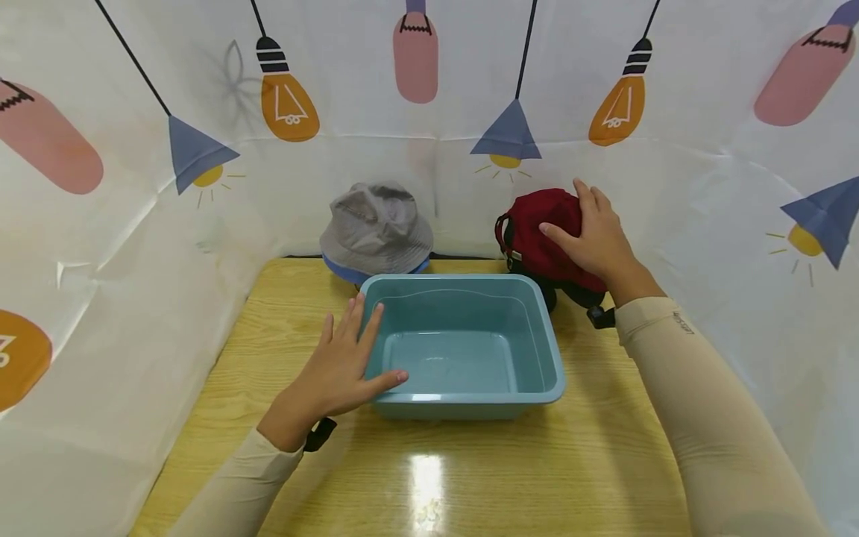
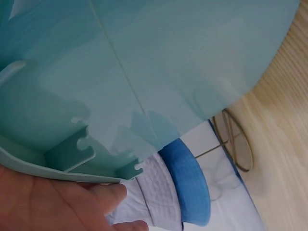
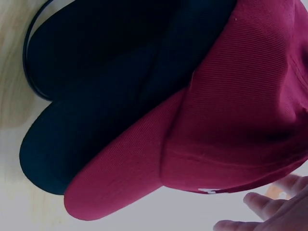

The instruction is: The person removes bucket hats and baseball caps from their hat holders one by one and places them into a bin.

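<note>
A pale blue-green plastic basin (image 1: 463, 399) stands in the middle of the table. My left hand (image 1: 338, 369) lies along its left rim with fingers straight and spread; in the left wrist view the fingers rest along the basin's ribbed rim edge (image 2: 57, 175). At the back right sits a dark red cap (image 1: 540, 216), stacked on dark caps whose brims (image 3: 53, 154) fan out below it. My right hand (image 1: 593, 231) reaches over the red cap's right side, fingers spread and not curled. In the right wrist view its fingertips (image 3: 255, 199) are just beside the cap's lower edge.
Behind the basin on the left, a grey bucket hat (image 1: 376, 231) sits over a blue brim (image 1: 342, 268). A bent wire loop (image 2: 233, 137) shows near these hats. Light wood table (image 1: 416, 455) spreads around the basin, with a lamp-printed white sheet (image 1: 463, 194) behind and at both sides.
</note>
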`<state>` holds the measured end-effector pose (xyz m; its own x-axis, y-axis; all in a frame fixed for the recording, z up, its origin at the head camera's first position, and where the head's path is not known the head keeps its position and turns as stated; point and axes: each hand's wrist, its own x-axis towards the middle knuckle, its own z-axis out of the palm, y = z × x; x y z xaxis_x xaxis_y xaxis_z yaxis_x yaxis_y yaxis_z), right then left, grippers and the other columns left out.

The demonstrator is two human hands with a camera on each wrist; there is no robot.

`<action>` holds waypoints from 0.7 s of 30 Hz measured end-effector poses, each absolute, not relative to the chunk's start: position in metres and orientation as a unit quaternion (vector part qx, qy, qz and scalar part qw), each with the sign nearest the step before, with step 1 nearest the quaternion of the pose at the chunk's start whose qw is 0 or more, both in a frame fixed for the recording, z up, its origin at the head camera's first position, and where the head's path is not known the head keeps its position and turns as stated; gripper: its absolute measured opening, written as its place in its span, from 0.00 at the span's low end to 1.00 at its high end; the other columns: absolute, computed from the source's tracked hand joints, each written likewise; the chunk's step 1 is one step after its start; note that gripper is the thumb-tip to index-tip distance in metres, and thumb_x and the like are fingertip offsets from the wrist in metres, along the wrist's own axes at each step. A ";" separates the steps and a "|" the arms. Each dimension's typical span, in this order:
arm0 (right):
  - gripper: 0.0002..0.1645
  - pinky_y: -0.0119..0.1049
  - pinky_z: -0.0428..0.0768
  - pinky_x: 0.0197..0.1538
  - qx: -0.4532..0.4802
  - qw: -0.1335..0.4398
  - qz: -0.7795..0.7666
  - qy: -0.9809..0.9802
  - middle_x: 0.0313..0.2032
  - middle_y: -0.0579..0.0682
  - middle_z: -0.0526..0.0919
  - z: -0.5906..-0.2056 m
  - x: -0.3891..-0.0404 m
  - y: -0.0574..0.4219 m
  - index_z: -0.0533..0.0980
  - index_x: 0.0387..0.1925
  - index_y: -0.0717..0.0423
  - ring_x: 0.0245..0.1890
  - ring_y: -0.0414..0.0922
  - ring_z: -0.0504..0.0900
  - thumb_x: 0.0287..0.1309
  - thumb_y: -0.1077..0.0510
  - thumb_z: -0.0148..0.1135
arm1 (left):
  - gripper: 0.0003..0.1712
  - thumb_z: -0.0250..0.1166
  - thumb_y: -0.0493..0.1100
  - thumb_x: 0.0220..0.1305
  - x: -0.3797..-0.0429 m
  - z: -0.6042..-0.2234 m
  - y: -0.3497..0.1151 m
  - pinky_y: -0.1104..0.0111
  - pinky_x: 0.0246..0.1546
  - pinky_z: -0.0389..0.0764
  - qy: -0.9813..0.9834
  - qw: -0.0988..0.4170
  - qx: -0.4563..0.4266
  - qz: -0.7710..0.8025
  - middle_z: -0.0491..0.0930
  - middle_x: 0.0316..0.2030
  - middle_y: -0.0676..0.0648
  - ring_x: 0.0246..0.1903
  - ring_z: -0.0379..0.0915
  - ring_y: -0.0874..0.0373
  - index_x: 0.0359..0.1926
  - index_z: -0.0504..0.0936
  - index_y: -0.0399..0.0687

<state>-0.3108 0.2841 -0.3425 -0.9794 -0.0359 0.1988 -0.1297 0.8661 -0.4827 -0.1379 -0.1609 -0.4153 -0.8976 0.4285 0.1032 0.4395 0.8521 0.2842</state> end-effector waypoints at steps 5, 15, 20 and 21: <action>0.58 0.79 0.60 0.67 0.049 0.098 0.268 -0.957 0.83 0.57 0.41 -0.345 -0.315 0.286 0.36 0.84 0.30 0.79 0.68 0.49 0.64 0.26 0.55 | 0.66 0.51 0.84 0.62 -0.139 -0.416 -0.159 0.33 0.76 0.40 -0.963 0.019 -0.226 -0.145 0.32 0.83 0.36 0.82 0.29 0.39 0.84 0.39 0.50; 0.41 0.71 0.54 0.75 0.074 0.143 0.301 -0.940 0.80 0.60 0.57 -0.354 -0.316 0.283 0.49 0.83 0.33 0.78 0.63 0.55 0.76 0.34 0.44 | 0.73 0.51 0.91 0.52 -0.137 -0.418 -0.158 0.33 0.76 0.40 -0.965 0.014 -0.224 -0.133 0.30 0.82 0.35 0.82 0.27 0.40 0.84 0.41 0.52; 0.38 0.71 0.57 0.74 0.071 0.159 0.298 -0.939 0.77 0.63 0.62 -0.358 -0.319 0.284 0.51 0.83 0.33 0.75 0.64 0.60 0.78 0.36 0.44 | 0.75 0.52 0.91 0.51 -0.137 -0.417 -0.157 0.33 0.76 0.40 -0.965 0.014 -0.225 -0.138 0.29 0.82 0.34 0.82 0.26 0.41 0.84 0.42 0.50; 0.38 0.70 0.58 0.74 0.073 0.163 0.296 -0.938 0.76 0.63 0.63 -0.359 -0.320 0.284 0.52 0.83 0.34 0.75 0.64 0.61 0.78 0.37 0.44 | 0.75 0.52 0.91 0.50 -0.137 -0.417 -0.157 0.33 0.76 0.40 -0.965 0.013 -0.223 -0.137 0.30 0.82 0.34 0.83 0.26 0.41 0.84 0.42 0.50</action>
<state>-0.3202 0.2836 -0.3587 -0.9364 -0.0401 0.3487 -0.2328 0.8143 -0.5317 -0.1370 -0.1572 -0.4173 -0.9001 0.4269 0.0869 0.4342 0.8628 0.2588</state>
